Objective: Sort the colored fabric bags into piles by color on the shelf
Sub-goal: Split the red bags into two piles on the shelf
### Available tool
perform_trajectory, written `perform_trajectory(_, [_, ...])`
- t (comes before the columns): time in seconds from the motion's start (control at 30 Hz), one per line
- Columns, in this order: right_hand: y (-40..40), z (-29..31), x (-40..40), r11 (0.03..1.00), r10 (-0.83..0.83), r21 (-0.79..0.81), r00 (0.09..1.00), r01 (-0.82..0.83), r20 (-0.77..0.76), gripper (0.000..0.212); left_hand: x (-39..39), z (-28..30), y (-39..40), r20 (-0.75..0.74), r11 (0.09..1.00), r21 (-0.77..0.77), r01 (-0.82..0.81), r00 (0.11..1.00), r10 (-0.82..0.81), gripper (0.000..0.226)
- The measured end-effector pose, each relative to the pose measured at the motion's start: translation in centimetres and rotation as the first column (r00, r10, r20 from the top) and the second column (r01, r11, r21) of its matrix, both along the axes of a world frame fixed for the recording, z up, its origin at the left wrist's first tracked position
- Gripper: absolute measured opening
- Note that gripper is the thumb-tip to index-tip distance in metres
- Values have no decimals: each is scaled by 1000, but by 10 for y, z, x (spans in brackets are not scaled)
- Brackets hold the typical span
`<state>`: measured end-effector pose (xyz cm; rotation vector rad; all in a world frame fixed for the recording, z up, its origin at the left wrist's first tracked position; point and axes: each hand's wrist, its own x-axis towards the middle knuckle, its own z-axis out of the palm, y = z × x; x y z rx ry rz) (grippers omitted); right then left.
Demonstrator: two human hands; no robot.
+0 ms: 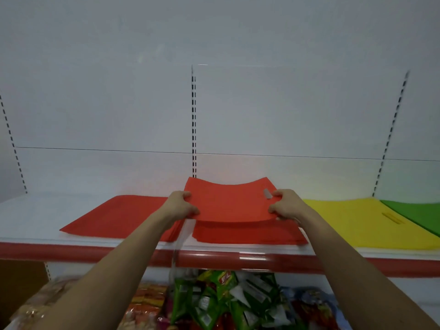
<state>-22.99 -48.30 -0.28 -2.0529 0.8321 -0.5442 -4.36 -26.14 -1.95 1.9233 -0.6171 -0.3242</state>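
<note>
Both hands, left (182, 206) and right (284, 206), pinching red bag (228, 201) by side edges; sagging mid-span, probably light, floppy — best gripped wide, over red pile (250, 233).

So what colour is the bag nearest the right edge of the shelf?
Green, beside the yellow pile; the head view shows it.

green bag (419, 214) cut off at right edge, snack packets (214, 303) blurred

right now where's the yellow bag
In the head view it lies flat on the shelf at right, the yellow bag between the red pile and the green bag.
</note>
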Motion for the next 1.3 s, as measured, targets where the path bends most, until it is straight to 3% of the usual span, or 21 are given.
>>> perform_trajectory(0.17, [-25, -25, -13, 999, -18, -32, 997, 16, -75, 35, -17, -22, -29, 68, 991, 134, 21, 997, -30, 80])
perform_trajectory(0.23, [-32, -34, -14, 996, -41, -77, 995, 34, -91, 27, -17, -31, -36, 167, 960, 278, -28, 986, -20, 83])
perform_trajectory(0.3, [-41, -46, -12, 993, -50, -111, 992, 37, -115, 26, -18, -40, -40, 260, 895, 436, -93, 965, -26, 84])
perform_trajectory(0.43, [-50, -61, -11, 986, -62, -167, 977, 28, -204, 32, -27, -56, -43, 370, 819, 558, -132, 923, -103, 69])
perform_trajectory(0.53, [-52, -67, -12, 948, -189, -301, 944, 104, -271, 49, -29, -58, -42, 458, 803, 562, -200, 883, -101, 67])
perform_trajectory(0.63, [-51, -59, -11, 923, -262, -343, 936, 173, -234, 55, -25, -52, -36, 496, 818, 533, -216, 863, -95, 67])
perform_trajectory(0.8, [-41, -33, 6, 947, -167, -285, 985, 149, -39, 43, -10, -30, -16, 574, 839, 482, -254, 814, -84, 60])
perform_trajectory(1.0, [15, 2, 35, 944, -71, -316, 994, 95, 86, 23, 16, -10, 27, 614, 869, 401, -290, 789, -19, 42])
perform_trajectory(1.3, [117, 10, 112, 916, 18, -402, 998, 5, 54, 21, 97, 8, 129, 576, 896, 278, -347, 806, 133, 27])
